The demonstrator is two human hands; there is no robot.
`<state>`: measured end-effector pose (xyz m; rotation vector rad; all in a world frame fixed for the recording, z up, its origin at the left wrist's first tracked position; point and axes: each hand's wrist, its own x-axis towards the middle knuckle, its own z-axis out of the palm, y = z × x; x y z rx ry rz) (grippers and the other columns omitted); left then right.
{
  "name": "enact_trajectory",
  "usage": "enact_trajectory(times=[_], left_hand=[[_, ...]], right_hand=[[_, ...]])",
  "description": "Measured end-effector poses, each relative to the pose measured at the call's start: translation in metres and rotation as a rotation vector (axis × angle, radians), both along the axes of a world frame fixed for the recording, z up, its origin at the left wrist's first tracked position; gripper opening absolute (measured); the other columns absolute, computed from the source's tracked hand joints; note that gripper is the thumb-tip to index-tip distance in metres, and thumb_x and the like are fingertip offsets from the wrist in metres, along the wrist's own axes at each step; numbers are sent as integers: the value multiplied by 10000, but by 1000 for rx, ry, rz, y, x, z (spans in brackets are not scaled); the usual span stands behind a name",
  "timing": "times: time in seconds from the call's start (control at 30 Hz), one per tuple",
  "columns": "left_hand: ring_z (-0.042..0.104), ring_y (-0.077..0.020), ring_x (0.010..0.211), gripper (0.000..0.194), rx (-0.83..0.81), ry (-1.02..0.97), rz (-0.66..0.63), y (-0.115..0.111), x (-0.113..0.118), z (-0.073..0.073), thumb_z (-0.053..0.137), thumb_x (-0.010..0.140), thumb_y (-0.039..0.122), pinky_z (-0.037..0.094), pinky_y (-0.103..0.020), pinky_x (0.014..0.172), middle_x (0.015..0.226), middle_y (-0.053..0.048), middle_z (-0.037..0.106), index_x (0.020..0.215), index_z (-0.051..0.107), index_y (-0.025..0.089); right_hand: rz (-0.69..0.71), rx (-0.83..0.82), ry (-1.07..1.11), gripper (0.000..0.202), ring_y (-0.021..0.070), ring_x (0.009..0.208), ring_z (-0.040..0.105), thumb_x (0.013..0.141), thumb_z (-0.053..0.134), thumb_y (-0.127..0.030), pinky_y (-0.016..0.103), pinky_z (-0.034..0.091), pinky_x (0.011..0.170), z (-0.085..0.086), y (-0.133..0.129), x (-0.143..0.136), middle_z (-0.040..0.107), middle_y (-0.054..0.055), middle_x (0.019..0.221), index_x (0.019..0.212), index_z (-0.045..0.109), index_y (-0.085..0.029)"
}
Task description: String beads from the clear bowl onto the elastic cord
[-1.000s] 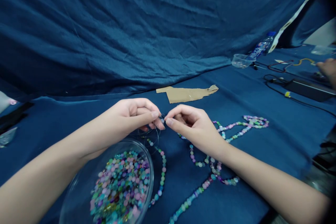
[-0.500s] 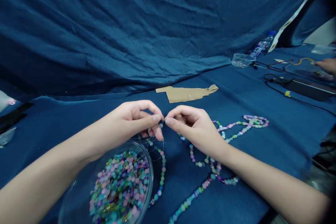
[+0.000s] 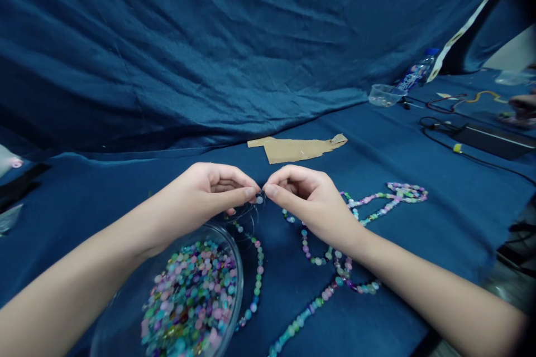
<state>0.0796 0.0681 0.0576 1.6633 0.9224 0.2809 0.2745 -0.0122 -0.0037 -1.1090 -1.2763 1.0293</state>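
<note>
My left hand (image 3: 213,189) and my right hand (image 3: 312,198) meet fingertip to fingertip, each in a pinch on a thin clear thread. A pale bead (image 3: 259,199) hangs just below the fingertips, beside loose loops of the thread. Under my left forearm stands a clear round bowl (image 3: 239,284) of many-coloured beads (image 3: 192,295). A strand of beads (image 3: 259,270) curves down along the bowl's right side. Beneath and beyond my right hand, a long beaded string (image 3: 322,297) winds over the blue cloth.
A torn piece of cardboard (image 3: 288,150) lies beyond my hands. Farther right are a small clear cup (image 3: 383,96), a bottle (image 3: 416,75), a black adapter (image 3: 494,139) with cables, and another person's hand (image 3: 523,107) at the edge.
The lower fingers of my left hand have curled in. The pale bead shows more plainly below the fingertips. The other person's hand has shifted at the right edge.
</note>
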Motion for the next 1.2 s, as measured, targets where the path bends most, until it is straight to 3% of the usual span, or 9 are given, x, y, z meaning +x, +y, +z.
enact_trajectory(times=[0.37, 0.53, 0.67, 0.93, 1.2], left_hand=[[669, -148, 833, 162, 5, 12, 19, 0, 2, 0, 799, 828, 312, 468, -208, 701, 910, -24, 807, 947, 826, 206], [676, -169, 840, 305, -29, -30, 10, -3, 2, 0, 815, 833, 391, 467, -234, 701, 907, -43, 793, 1042, 736, 183], [641, -142, 802, 233, -4, -65, -32, -3, 2, -2, 771, 874, 356, 446, -224, 676, 848, -10, 749, 999, 670, 188], [694, -147, 860, 243, 5, 3, -62, -2, 1, -2, 756, 911, 405, 481, -233, 729, 905, -28, 798, 1033, 768, 195], [695, -110, 823, 158, 13, -3, -68, -3, 2, -3, 757, 919, 335, 485, -187, 721, 875, -5, 812, 984, 813, 202]], right_hand=[[-13, -5, 38, 238, 109, 622, 483, 850, 846, -398, 251, 338, 523, 1, 0, 2, 693, 16, 791, 898, 743, -189], [21, -12, 94, 273, 83, 538, 495, 873, 823, -425, 245, 326, 475, 2, -1, 1, 759, 45, 821, 920, 735, -171], [15, -7, 99, 273, 94, 563, 555, 881, 817, -426, 245, 373, 483, 3, -1, 0, 771, 53, 835, 921, 737, -168], [-7, 33, 121, 211, 91, 581, 573, 891, 819, -370, 236, 410, 507, 5, -2, 1, 783, 46, 856, 897, 736, -176], [-5, 64, 165, 177, 63, 514, 508, 915, 801, -339, 216, 407, 484, 5, -2, 2, 781, 41, 849, 904, 732, -176]])
